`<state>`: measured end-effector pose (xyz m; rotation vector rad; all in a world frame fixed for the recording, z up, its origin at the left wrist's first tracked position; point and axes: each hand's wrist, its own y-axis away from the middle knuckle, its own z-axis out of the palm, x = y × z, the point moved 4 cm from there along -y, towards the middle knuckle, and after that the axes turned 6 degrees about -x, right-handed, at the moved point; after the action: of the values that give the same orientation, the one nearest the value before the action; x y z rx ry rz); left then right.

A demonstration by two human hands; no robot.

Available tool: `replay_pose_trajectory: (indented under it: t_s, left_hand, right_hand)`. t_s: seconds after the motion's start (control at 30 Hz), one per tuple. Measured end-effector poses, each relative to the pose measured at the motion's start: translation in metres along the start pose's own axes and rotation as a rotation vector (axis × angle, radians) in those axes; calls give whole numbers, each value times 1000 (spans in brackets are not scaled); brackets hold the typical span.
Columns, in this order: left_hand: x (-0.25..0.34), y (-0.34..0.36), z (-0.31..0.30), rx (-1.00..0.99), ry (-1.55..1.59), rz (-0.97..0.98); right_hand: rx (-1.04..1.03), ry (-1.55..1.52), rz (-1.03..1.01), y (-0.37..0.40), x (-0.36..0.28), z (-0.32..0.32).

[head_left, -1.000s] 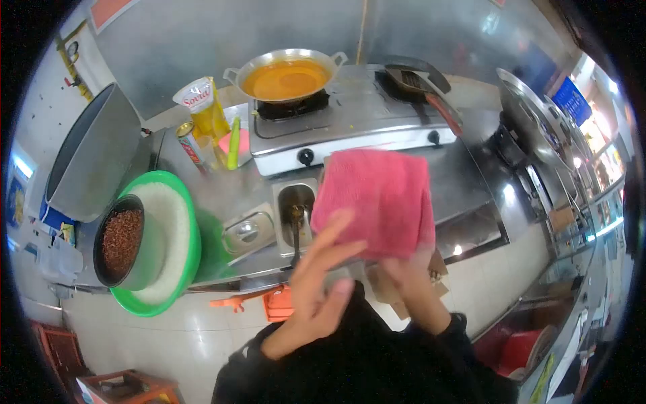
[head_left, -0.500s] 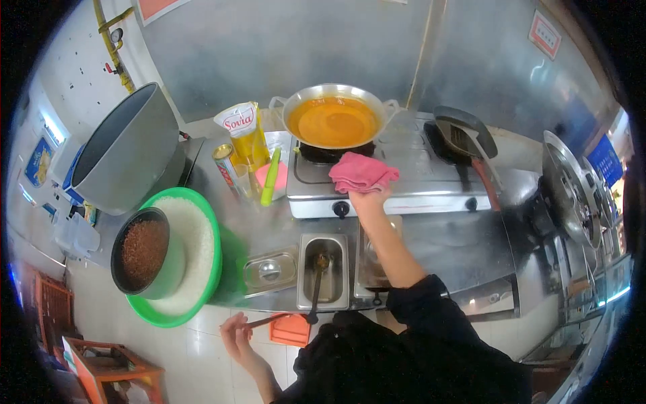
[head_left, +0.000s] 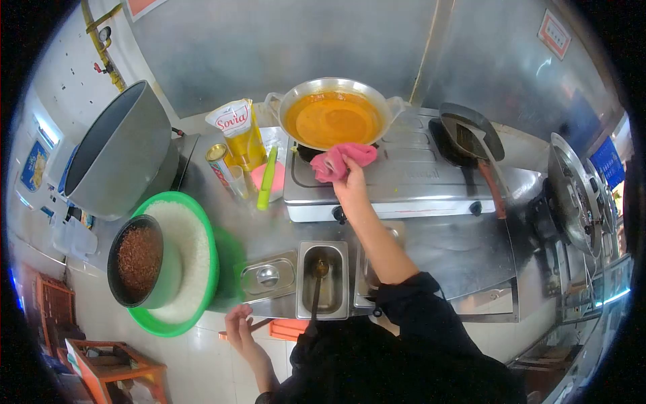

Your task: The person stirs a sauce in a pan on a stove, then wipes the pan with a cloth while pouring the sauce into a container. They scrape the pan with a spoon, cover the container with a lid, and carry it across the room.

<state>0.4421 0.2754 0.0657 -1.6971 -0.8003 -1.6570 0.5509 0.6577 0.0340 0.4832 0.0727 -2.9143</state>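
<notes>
My right hand (head_left: pixel 351 183) grips a pink cloth (head_left: pixel 342 161) over the stove's near left part, just below a two-handled metal wok (head_left: pixel 383 91) of orange liquid (head_left: pixel 330 120). My left hand (head_left: pixel 241 328) is low in front of the counter, its fingers around a dark thin handle (head_left: pixel 259 324). Between my hands, a ladle (head_left: pixel 317 289) stands in a rectangular metal container (head_left: pixel 323 249). A lidded metal container (head_left: pixel 268 275) sits left of it.
A green basin (head_left: pixel 212 262) of white grains holds a pot (head_left: pixel 138 262) of brown bits. Behind are a large grey pot (head_left: pixel 121 155), oil bag (head_left: pixel 242 138), can (head_left: pixel 219 158) and green-handled tool (head_left: pixel 267 178). A frying pan (head_left: pixel 471 131) rests on the right burner.
The pink cloth in my right hand has shifted left and is bunched differently, with my fingers now on top of it. My left hand has moved slightly.
</notes>
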Motion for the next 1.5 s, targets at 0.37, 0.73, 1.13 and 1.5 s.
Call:
replay_pose_trajectory:
  t_s: [0.37,0.73,1.13,1.5]
  left_hand:
    - [-10,-29,-25,-25,-9,-1]
    - [-8,-35,-31,-33,1,7]
    - [-28,-6,-21,-671,-325,53]
    - [-33,-10,-4,-886,-654,502]
  right_hand:
    - [514,402,241,0,1,21]
    - [251,357,367,-27,7,25]
    - [189,486,251,-35,-5,19]
    - [143,635,257,-9,-48,25]
